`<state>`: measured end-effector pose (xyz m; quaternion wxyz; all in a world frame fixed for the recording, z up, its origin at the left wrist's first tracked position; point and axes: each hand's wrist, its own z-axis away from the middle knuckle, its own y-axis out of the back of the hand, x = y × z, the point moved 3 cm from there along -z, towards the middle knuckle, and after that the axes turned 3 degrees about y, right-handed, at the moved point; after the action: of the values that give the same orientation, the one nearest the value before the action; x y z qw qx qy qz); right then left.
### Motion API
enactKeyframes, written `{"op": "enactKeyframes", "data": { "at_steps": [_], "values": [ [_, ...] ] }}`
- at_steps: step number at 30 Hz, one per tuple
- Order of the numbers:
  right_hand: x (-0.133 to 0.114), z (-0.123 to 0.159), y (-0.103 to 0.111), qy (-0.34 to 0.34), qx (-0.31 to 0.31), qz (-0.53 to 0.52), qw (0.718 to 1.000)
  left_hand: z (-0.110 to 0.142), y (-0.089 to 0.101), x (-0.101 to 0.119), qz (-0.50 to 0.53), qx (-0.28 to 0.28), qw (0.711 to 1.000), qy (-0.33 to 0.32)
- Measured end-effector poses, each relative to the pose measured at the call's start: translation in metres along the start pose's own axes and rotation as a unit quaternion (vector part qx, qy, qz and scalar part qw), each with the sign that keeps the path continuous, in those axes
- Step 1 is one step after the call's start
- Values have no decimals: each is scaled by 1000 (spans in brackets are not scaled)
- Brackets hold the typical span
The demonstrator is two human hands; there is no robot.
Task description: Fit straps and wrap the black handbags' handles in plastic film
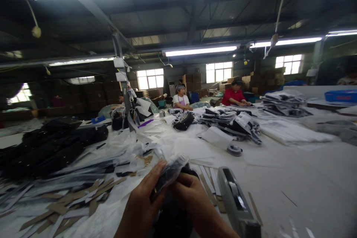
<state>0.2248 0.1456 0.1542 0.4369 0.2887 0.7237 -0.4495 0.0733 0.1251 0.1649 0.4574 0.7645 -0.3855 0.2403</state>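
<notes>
Low in the centre of the head view, a dark, rounded piece (171, 169) covered in clear plastic is held up between my hands. My left hand (143, 199) is closed around its left side, fingers on top and thumb below. On the other side my right hand (195, 199) is closed, its bent fingers pressed against the lower edge. Just what those fingertips grip is hidden. Black material (173, 217) hangs below, between my wrists. To the right of my right hand stands a grey tape dispenser (237, 200), not touched.
Brown and white strips (69, 200) litter the table at left, near a heap of black bags (50, 143). Grey-and-black pieces (223, 119) lie piled ahead, and white sheets (295, 132) at right. A post (126, 96) rises beyond. Two people sit across the table.
</notes>
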Motion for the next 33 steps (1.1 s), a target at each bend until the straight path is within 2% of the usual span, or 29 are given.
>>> {"op": "enactKeyframes", "data": {
  "at_steps": [5,11,14,16,18,20,23,26,28,30,33],
  "values": [
    [-6,4,-9,37,-55,-83,994,0,1,2,12,-13,1000,6],
    [7,-3,-11,44,39,-19,998,3,-10,4,38,21,999,-15],
    [10,-4,-8,41,58,-1,997,10,-11,8,84,24,996,-19],
    [9,-3,-5,37,57,10,998,11,-6,8,160,45,986,19],
    [8,-2,-3,32,47,21,998,8,1,2,232,78,966,84],
    [6,-2,-3,26,32,31,999,-1,7,-5,261,88,952,131],
    [3,-3,-3,15,10,49,999,-16,9,-13,294,27,940,173],
    [-2,-3,-5,9,-2,68,998,-23,5,-13,391,-36,896,207],
    [-6,-3,-4,9,-8,74,997,-22,4,-8,435,-49,875,206],
    [-8,-4,-4,5,-15,76,997,-20,5,-2,436,-55,877,197],
    [-8,-4,-1,-4,-25,75,997,-14,7,2,396,-57,897,188]
  ]
}}
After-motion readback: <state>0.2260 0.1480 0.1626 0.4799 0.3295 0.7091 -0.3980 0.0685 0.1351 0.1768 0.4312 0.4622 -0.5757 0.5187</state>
